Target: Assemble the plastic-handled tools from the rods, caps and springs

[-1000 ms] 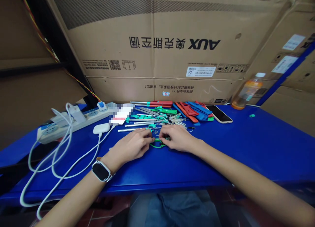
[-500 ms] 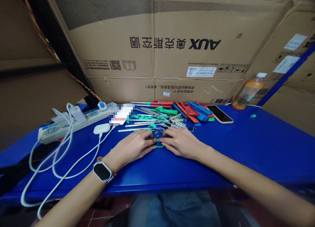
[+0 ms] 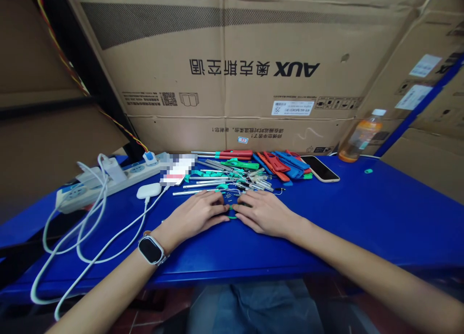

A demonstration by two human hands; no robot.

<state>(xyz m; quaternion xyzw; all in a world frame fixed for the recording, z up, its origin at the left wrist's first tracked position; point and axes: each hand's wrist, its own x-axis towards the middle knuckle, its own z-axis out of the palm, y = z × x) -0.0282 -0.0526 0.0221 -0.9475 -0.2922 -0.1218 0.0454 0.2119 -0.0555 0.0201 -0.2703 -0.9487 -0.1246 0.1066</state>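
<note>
My left hand (image 3: 203,209) and my right hand (image 3: 265,212) rest on the blue table with fingertips almost meeting. Between them lies a small green plastic piece with a curved, ring-like edge (image 3: 232,217); my fingers cover most of it. Both hands are closed, pinching it from either side. Just beyond the fingertips are several tiny metal bits (image 3: 228,196), too small to name. Behind my hands lies a heap of metal rods with green tabs (image 3: 203,179) and clear parts with thin wires (image 3: 259,181).
A red-handled lighter-like tool (image 3: 232,154), red and blue plastic handles (image 3: 279,165), a phone (image 3: 322,168) and an orange drink bottle (image 3: 360,136) stand toward the back. At left are a power strip (image 3: 123,178), white cables (image 3: 119,242) and a white case (image 3: 149,191). A cardboard box (image 3: 145,58) walls the back.
The view has shifted slightly. My hands stay on the green piece, and their fingers have moved only a little around it.
</note>
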